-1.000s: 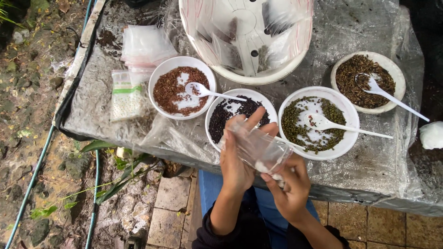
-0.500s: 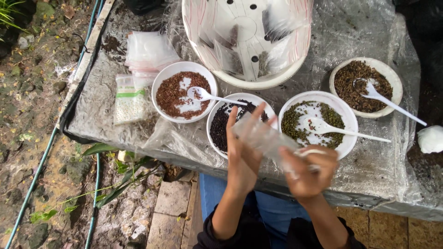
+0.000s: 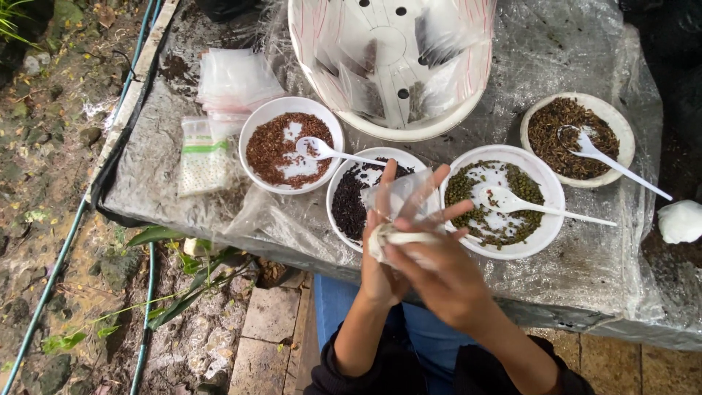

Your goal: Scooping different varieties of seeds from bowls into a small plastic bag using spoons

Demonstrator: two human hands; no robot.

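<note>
Head camera, looking down: my left hand [image 3: 380,256] and right hand [image 3: 439,267] close together around a small clear plastic bag [image 3: 398,197], fingers curled on it, above the bowl of black seeds [image 3: 351,201]. Sealing seems underway; next calls for a firm, even pinch.
</note>
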